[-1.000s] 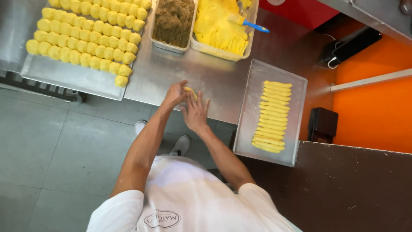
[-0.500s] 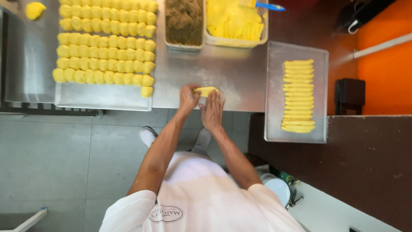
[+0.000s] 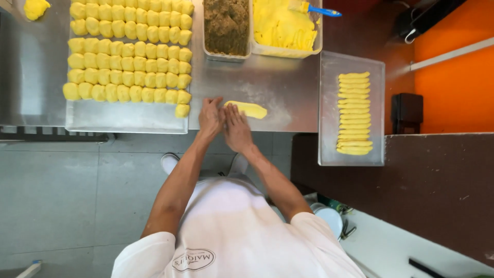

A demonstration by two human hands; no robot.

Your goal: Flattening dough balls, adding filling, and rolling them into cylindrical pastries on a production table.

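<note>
Dough strip (image 3: 247, 109) lay flat on the steel table (image 3: 278, 82) just beyond my fingertips, long axis running sideways toward the right, my right hand (image 3: 236, 126) nearer than my left hand (image 3: 211, 117), both flat, open, gripping nothing.

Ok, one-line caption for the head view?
Both hands roll a yellow dough piece on the steel table.
</note>
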